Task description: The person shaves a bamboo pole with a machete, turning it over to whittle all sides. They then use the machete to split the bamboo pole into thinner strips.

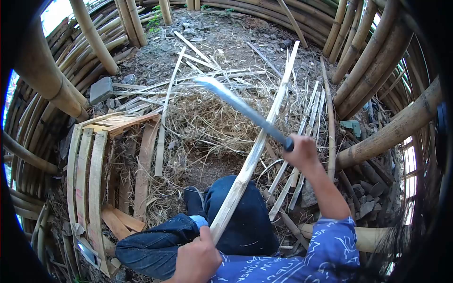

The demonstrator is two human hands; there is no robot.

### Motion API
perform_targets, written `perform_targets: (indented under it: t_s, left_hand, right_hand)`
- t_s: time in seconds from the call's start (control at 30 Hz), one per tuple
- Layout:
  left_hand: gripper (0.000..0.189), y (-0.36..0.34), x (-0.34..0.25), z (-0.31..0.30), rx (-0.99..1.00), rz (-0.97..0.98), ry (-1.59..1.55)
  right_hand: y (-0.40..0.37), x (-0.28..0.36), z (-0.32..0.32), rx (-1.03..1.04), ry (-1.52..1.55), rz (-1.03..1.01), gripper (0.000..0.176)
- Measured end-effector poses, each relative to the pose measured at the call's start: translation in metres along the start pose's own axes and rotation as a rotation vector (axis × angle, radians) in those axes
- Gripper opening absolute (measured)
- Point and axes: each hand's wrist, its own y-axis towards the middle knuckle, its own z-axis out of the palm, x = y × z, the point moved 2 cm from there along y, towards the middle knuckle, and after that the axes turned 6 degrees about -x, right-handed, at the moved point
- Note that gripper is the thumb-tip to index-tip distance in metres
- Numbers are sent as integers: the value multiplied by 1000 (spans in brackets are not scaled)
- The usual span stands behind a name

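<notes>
A long pale bamboo strip (243,177) runs from my lap up and away to the right, resting across my raised knee. My left hand (198,257) is closed around its near end. In my right hand (303,153) is the dark handle of a machete (240,104), fingers wrapped round it. The long metal blade points up and to the left, crossing over the strip in this view. Both my legs, in dark jeans, are bent beneath the strip.
Curly shavings (212,118) cover the ground ahead, with cut strips (166,113) strewn over them. At my left stands a slatted wooden crate (85,174). A grey block (101,90) lies farther off. Thick bamboo poles (396,129) rise on both sides; rubble (370,203) lies at right.
</notes>
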Motion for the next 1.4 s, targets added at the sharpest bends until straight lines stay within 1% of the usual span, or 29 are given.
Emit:
perform_targets:
  t_s: [0.07,0.1,0.17,0.23,0.3,0.33,0.37,0.43,0.47,0.53,0.57,0.63,0.67,0.7,0.77,0.83,0.87,0.9,0.97,1.03,1.1,1.13,1.17,1.23,1.27,1.3,1.33,1.37,1.4]
  left_hand:
    - [19,4,-2,-2,53,-23,-5]
    - [19,4,-3,-3,75,-30,-7]
    - [18,5,-6,-8,96,-27,-5]
    - [17,5,-9,-14,103,-32,-11]
    - [16,4,-8,-12,118,-69,4]
    - [16,3,-6,-7,140,-110,59]
    - [16,6,-7,-10,123,-98,51]
    - [16,7,-9,-17,123,-90,14]
    - [21,5,2,0,176,-151,3]
    - [24,2,6,5,178,-142,-15]
    - [26,0,8,7,161,-132,-32]
    - [27,-17,33,22,162,-88,-95]
    - [28,-22,41,26,126,-69,-164]
    - [28,-24,42,25,122,-55,-156]
    - [25,-25,41,19,74,-69,-135]
    - [25,-12,20,-3,146,-93,-25]
    - [26,-14,25,1,175,-127,-7]
    - [26,-11,25,0,169,-118,-7]
    - [25,-10,22,-5,163,-107,-92]
    - [25,-16,25,-9,204,-132,-58]
    - [24,-27,30,-15,277,-202,10]
    - [24,-27,29,-16,274,-198,9]
    - [25,-29,28,-19,261,-205,-17]
    - [26,-32,26,-22,214,-224,-71]
    - [26,-33,27,-23,204,-222,-73]
    - [26,-35,30,-23,236,-235,-69]
    - [26,-36,32,-21,266,-248,-66]
    - [26,-36,32,-19,267,-245,-71]
    - [27,-36,32,-18,283,-257,-72]
  right_hand:
    - [-17,32,-14,-141,-11,-255,13]
    - [-13,22,-10,-128,-14,-241,13]
    - [15,-14,7,-57,-97,-158,13]
    - [42,-56,13,-102,-185,153,12]
    - [47,-68,28,44,-95,182,16]
    - [41,-58,25,-28,-112,114,16]
    - [34,-46,27,-100,-124,52,16]
    - [14,-18,14,-24,28,-22,17]
    - [3,-1,4,-109,48,-145,16]
    - [-14,20,-6,-234,49,-342,15]
    - [-14,20,-9,-204,27,-326,15]
    - [5,-17,1,-194,-46,-241,14]
    - [20,-39,6,-117,-124,-21,13]
    - [35,-55,0,-63,-77,261,13]
    - [42,-75,10,-172,-192,108,13]
    - [37,-59,7,-134,-264,49,14]
    - [28,-42,-1,-43,-206,92,13]
    - [15,-28,-4,18,-94,-47,14]
    - [-8,-5,-1,-128,41,-282,16]
    - [-6,-4,-2,-120,-1,-310,17]
    - [21,-52,10,-188,-197,-190,16]
    - [35,-69,5,-45,-22,198,14]
    - [40,-83,18,-248,-129,73,16]
    - [41,-75,23,-181,-89,70,18]
    - [38,-62,17,-50,-19,165,18]
    - [31,-50,13,-29,30,178,16]
    - [19,-34,5,3,82,64,14]
    - [6,-18,4,-161,63,-142,14]
    - [0,0,-4,-155,75,-228,15]
